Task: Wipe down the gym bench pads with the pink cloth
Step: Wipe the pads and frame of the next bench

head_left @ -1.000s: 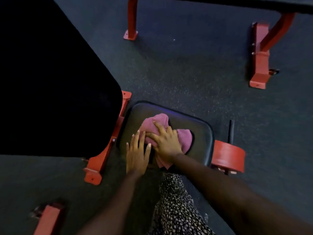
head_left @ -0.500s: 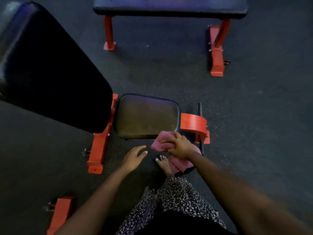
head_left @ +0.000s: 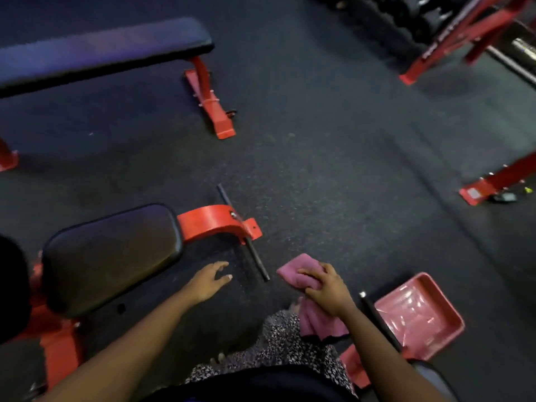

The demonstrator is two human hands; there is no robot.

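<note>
My right hand (head_left: 326,287) grips the pink cloth (head_left: 293,274) in the air, right of the bench and clear of it; part of the cloth hangs below the wrist. My left hand (head_left: 207,281) hovers with fingers spread, holding nothing, just right of the black seat pad (head_left: 113,253) of a red-framed bench. The dark back pad (head_left: 11,288) of that bench shows only at the left edge. A second flat bench with a black pad (head_left: 98,52) stands at the top left.
A pink tray (head_left: 420,317) with a black handle lies on the floor at the lower right. The red bench foot with a black crossbar (head_left: 246,236) sticks out beside the seat pad. Red rack frames (head_left: 452,42) stand at the top right on dark rubber flooring.
My right hand has lifted the cloth off the seat pad and carried it to the right, away from the bench. My left hand has come off the pad too. The view has swung right.
</note>
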